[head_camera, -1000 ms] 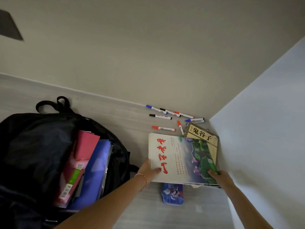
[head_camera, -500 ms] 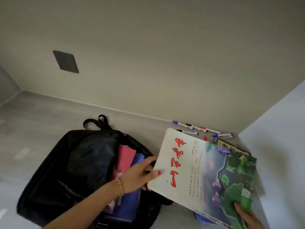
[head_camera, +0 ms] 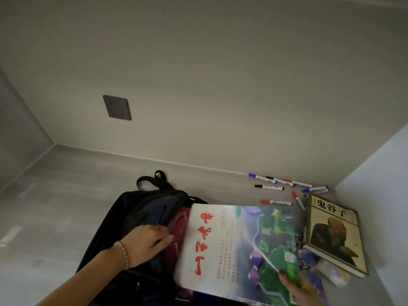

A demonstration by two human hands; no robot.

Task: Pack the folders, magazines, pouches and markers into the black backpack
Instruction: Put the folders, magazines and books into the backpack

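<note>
A: What's the R hand (head_camera: 301,286) got?

B: Pinching the near right corner of the big glossy magazine w/ white cover, red brush script and a green landscape photo (head_camera: 238,250). It's held flat above the mouth of the black fabric backpack (head_camera: 141,213), not in yet.

A: And the L hand (head_camera: 146,241)?

B: At the bag's opening, fingers curled on the front flap, looks like it's pulling it wide. A pink-red folder (head_camera: 178,226) sits inside already, right by that hand.

A: How to do it well?

B: I'd tilt the mag so the spine edge leads, slide it down beside the folder, keep the L hand spreading the mouth so the corners don't catch on the zip or buckle. Thin cover, prob bends easy; one-corner grip lets it sag.

A: What else is around?

B: Tan hardback book w/ dark figure on cover (head_camera: 333,235) lying on other mags near the R wall, part of a blue patterned pouch (head_camera: 309,265) poking out under the held mag. Loose whiteboard markers w/ red, blue, black caps (head_camera: 269,187) scattered on the grey floor (head_camera: 66,206) by the corner. All still to pack. Grey wall socket plate (head_camera: 117,107) higher up, irrelevant.
</note>
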